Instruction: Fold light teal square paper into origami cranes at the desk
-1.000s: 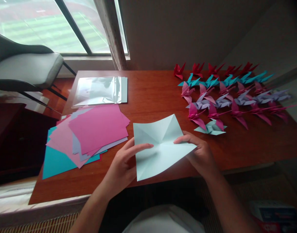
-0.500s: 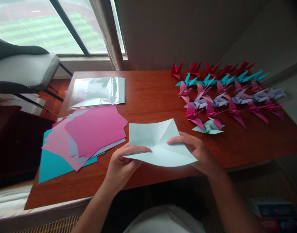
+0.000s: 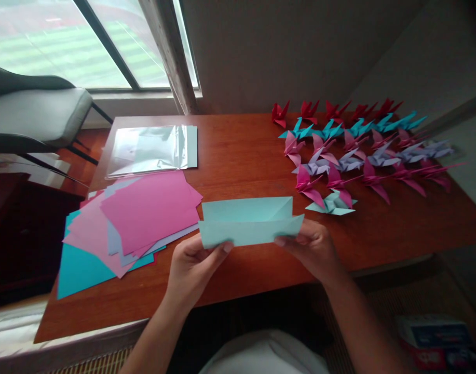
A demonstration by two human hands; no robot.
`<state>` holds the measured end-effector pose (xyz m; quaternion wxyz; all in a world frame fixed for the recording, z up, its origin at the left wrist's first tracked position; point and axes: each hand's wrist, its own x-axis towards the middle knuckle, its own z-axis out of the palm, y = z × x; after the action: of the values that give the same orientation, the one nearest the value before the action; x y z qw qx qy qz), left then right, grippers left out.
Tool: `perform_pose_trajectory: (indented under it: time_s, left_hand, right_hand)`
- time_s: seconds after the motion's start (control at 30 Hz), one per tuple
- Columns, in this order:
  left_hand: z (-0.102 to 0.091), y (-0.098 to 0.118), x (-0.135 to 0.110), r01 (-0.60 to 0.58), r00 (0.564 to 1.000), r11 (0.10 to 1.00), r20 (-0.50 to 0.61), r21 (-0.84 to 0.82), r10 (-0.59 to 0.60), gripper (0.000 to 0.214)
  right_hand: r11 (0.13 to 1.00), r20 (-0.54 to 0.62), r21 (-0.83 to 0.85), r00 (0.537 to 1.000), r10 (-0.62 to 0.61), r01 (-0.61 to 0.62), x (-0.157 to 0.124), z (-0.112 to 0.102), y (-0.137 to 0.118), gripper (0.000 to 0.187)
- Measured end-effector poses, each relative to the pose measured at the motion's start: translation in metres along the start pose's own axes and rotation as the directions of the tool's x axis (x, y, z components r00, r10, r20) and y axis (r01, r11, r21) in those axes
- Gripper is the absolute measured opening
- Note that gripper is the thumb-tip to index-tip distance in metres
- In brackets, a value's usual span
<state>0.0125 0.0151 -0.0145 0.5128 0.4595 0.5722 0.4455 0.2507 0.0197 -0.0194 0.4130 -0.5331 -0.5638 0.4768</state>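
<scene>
A pale mint sheet of origami paper (image 3: 251,231) is held up over the front of the table, bent lengthwise so its near half stands in front of the far half. A diagonal crease shows at its right end. My left hand (image 3: 194,265) pinches the lower left part, thumb on the near face and fingers behind. My right hand (image 3: 315,249) grips the lower right part in the same way. The fingers behind the paper are partly hidden. Right of the paper, a mint paper crane (image 3: 333,203) sits on the table, apart from my right hand.
Rows of paper cranes, including a red one (image 3: 280,114) and a turquoise one (image 3: 296,129), fill the table's right side. Fanned coloured sheets (image 3: 152,208) lie at left, below a clear plastic packet (image 3: 152,148). A chair (image 3: 39,109) stands beyond the wooden table (image 3: 238,156).
The mint sheet was spread open with my thumbs on its inner face. Now its near half is bent up, and my thumbs have moved to the outside of the lower edge.
</scene>
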Motion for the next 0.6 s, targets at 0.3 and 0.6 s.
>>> perform_pose_trajectory:
  time_s: [0.3, 0.6]
  left_hand:
    - [0.011, 0.016, -0.004, -0.010, 1.000, 0.988, -0.026, -0.152, 0.006, 0.066]
    - [0.005, 0.004, 0.002, 0.093, 0.994, 0.965, -0.026, -0.244, -0.102, 0.049]
  right_hand:
    - [0.996, -0.104, 0.064, 0.992, 0.070, -0.064, 0.001, 0.006, 0.000, 0.023]
    - [0.972, -0.027, 0.210, 0.993, 0.113, -0.105, -0.005, 0.010, -0.009, 0.091]
